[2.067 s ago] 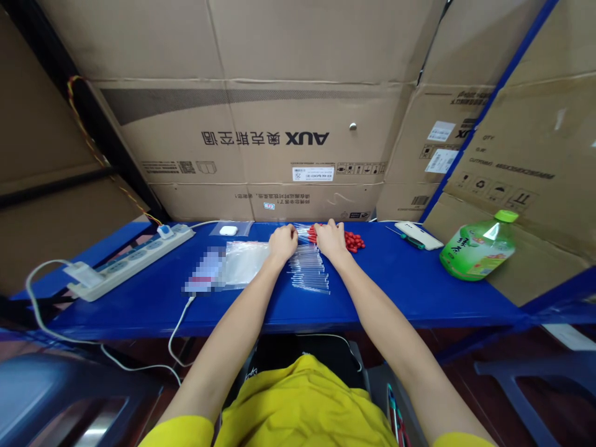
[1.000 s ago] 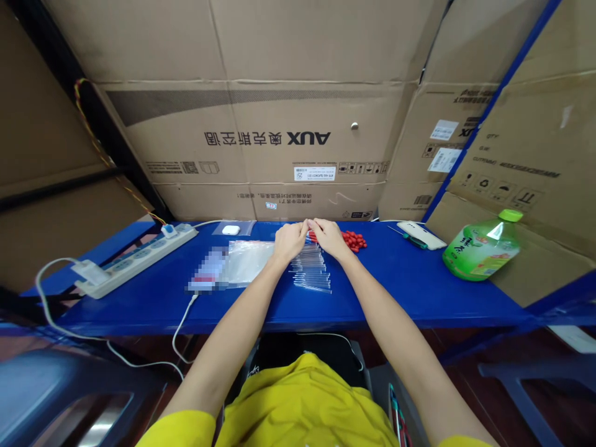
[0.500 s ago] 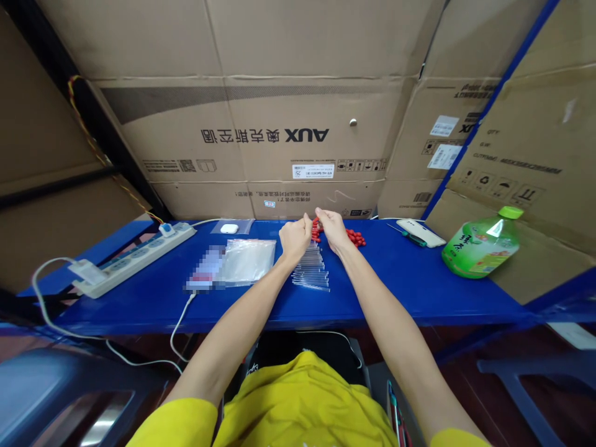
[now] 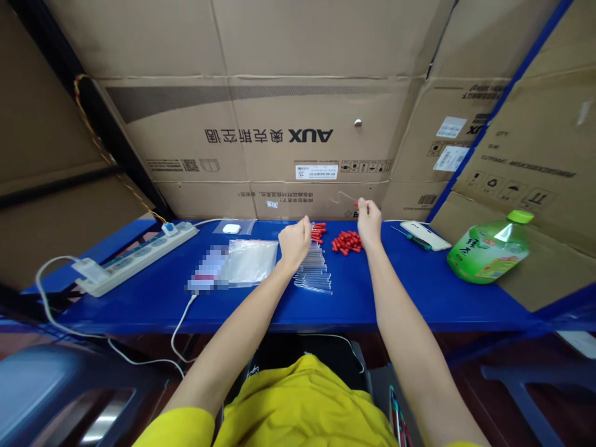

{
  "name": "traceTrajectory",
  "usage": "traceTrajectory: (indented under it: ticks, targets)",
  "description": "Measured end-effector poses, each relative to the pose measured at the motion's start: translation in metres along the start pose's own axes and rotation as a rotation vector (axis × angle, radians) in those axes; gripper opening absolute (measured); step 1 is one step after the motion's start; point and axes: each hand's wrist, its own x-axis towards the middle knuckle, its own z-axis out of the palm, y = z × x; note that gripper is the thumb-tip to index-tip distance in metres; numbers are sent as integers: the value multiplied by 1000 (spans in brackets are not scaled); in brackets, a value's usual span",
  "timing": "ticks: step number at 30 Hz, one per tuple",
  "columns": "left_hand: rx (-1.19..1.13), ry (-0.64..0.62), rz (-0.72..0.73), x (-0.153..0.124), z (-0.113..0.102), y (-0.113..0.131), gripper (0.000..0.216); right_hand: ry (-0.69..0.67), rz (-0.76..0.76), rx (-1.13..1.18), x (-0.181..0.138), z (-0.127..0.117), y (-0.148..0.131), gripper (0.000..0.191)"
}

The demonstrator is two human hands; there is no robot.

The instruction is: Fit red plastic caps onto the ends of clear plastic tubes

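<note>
A row of thin clear tubes (image 4: pixel 315 273) lies on the blue shelf (image 4: pixel 400 292), some with red caps (image 4: pixel 318 232) at their far ends. My left hand (image 4: pixel 294 241) is closed in a fist above the far end of the row; what it grips is hidden. A pile of loose red caps (image 4: pixel 346 241) lies just right of the tubes. My right hand (image 4: pixel 369 222) is raised above that pile, pinching a clear tube with a red cap (image 4: pixel 356 203) at its tip.
Clear plastic bags (image 4: pixel 251 261) and a blurred flat item lie left of the tubes. A white power strip (image 4: pixel 135 257) with cables sits far left, a small white case (image 4: pixel 231 228) behind. A phone (image 4: pixel 425 234), screwdriver and green bottle (image 4: pixel 488 248) lie right. Cardboard boxes (image 4: pixel 288 136) wall the back.
My right hand has drawn away from the left, moving right and upward with a capped tube. The left hand stayed over the row's far end.
</note>
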Motion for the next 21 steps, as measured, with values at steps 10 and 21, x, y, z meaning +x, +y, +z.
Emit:
traceTrajectory:
  ticks: [10,21]
  targets:
    - [-161,-258,269,6,16,-28,23,-280,-62,-441,-12,-19,1,14]
    - [-164,-445,404,8,21,-32,11,-427,23,-747,-20,-21,-12,17]
